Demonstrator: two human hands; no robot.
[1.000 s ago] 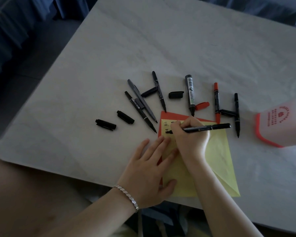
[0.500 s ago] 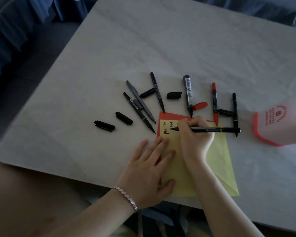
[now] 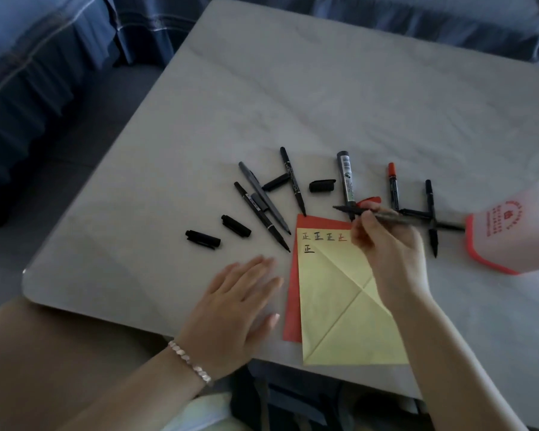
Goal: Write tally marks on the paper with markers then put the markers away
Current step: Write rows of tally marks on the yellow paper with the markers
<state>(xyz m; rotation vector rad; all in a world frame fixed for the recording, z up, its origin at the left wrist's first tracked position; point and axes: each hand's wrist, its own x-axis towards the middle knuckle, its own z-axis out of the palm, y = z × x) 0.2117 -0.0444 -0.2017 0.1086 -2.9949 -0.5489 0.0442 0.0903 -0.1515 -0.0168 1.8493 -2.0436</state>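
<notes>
Dim, cool-toned scene; soft daylight is coming in from the upper right, brightening the desk point(image 3: 324, 88) top there. Near-left corner is falling into shade. Wide-angle bending is curving the desk edges. Right hand point(image 3: 386, 253) is blurring slightly.

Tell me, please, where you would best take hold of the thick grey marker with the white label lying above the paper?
Probably mid-barrel on the thick grey marker, around its label, pinched from above across its width. It lies flat on the table, the sides there look clear, and its tip end is hidden under the held pen.
</notes>
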